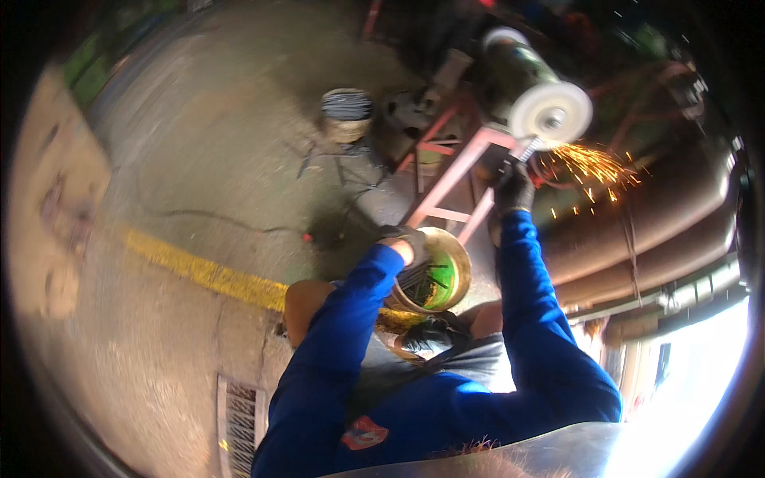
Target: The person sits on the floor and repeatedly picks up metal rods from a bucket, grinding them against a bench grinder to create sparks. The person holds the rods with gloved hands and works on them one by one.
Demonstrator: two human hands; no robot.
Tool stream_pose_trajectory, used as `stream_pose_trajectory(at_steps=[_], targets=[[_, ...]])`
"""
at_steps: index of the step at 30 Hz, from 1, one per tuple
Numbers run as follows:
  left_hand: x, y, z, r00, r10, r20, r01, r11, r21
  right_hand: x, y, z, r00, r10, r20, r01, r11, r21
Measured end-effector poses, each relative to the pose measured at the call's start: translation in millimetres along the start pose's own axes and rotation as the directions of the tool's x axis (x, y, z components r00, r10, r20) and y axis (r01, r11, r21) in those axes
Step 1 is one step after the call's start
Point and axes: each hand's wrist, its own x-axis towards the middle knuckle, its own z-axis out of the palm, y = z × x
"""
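My right hand (pixel 514 193), in a dark glove, is closed on a short metal rod (pixel 529 149) and holds its far end against a white grinding wheel (pixel 551 116). Orange sparks (pixel 594 163) spray off to the right from the contact. At the far-left rim of a bucket (pixel 460 256), my gloved left hand (pixel 405 239) has its fingers curled; whatever is in them is hidden. Inside the bucket are several thin dark rods (pixel 416 280) and a green patch of inner wall.
A pinkish metal frame (pixel 454 179) stands below the grinder. Farther left is another bucket (pixel 347 115) filled with rods. Large brown rounded forms (pixel 653 215) lie to the right. A yellow line (pixel 207 271) and a drain grate (pixel 241 418) mark the floor at left.
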Motion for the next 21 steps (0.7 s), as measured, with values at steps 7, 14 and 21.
stream_pose_trajectory(at_steps=[7,14,21], targets=[[12,-4,46,0.984,0.053,-0.169,-0.083,0.98,-0.181,-11,-23,-64,0.965,-0.22,-0.145,0.058,0.715,-0.697],[2,-5,45,0.983,-0.028,-0.183,-0.008,0.981,-0.192,-5,5,-8,0.904,-0.427,-0.006,-0.062,-0.119,-0.991],[3,4,43,0.979,-0.028,-0.202,-0.014,0.979,-0.205,-38,31,-37,0.956,0.038,0.289,0.109,-0.967,-0.232]])
